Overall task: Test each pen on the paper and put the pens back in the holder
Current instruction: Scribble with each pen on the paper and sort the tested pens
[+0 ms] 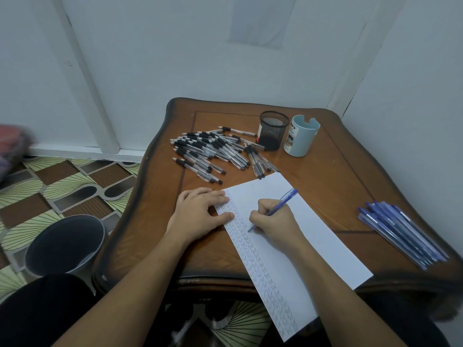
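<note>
A white paper sheet [308,236] lies slantwise on the brown wooden table [333,176], its left strip filled with small scribbles. My right hand [274,221] grips a blue pen [283,200] with the tip touching the paper beside the scribbles. My left hand [200,211] rests flat on the sheet's upper left corner. A heap of black-capped clear pens [210,151] lies at the back left. A black mesh holder [273,130] and a light blue cup holder [302,135] stand at the back; no pens show above their rims.
Several blue pens [400,231] lie in a bundle near the table's right edge. A dark round bin [65,244] stands on the patterned floor left of the table. White walls close in behind and to the right.
</note>
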